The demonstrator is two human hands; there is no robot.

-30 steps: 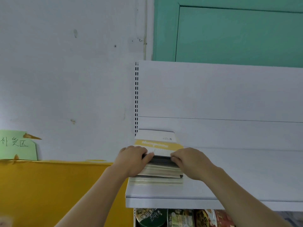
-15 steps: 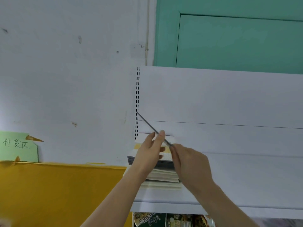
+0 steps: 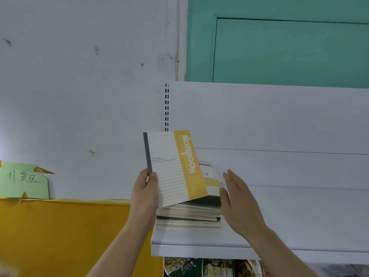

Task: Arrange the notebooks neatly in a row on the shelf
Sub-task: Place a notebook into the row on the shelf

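Note:
A white and yellow notebook [image 3: 175,166] with a grey spine stands upright and tilted, its cover facing me. My left hand [image 3: 144,191] grips it at the lower spine corner. Below and behind it lies a flat stack of notebooks [image 3: 191,215] at the left end of the white shelf [image 3: 269,232]. My right hand [image 3: 237,198] is held flat with straight fingers beside the right edge of the stack, holding nothing.
The shelf's white back panel [image 3: 279,116] rises behind the stack, with a slotted upright [image 3: 167,106] at its left. A white and yellow wall with a green paper sign [image 3: 24,179] lies to the left. Packaged goods [image 3: 209,266] sit on the shelf below.
The top notebook has come off the stack and turned from edge-on to upright with its cover facing me, held in my left hand. My right hand let go and moved to the stack's right side.

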